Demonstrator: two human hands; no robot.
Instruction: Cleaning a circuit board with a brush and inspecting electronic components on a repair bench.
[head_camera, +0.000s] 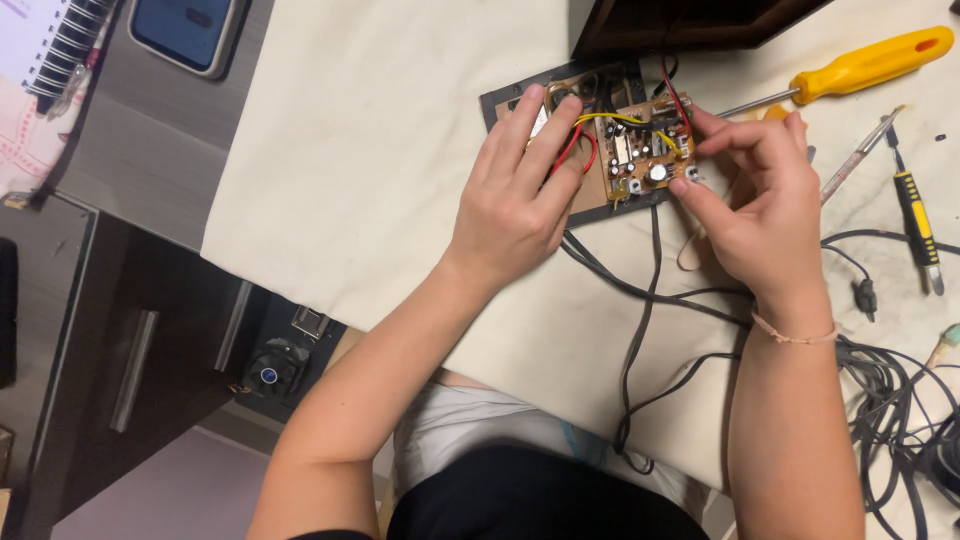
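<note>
A brown circuit board (640, 150) with small components and red and yellow wires lies on a dark panel (510, 100) over a cream cloth (360, 150). My left hand (515, 205) rests on the board's left part, fingers laid over the red wires and pressing it down. My right hand (755, 200) pinches the board's right edge between thumb and forefinger. Black cables (640, 330) run from the board toward me.
A yellow-handled screwdriver (865, 65) lies at the top right, with a smaller yellow-and-black tool (918, 225) and a thin metal tool (860, 155) nearby. Tangled black cords (890, 410) pile at the right. A dark wooden box (680, 25) stands behind the board. A phone (185, 30) lies on the desk, upper left.
</note>
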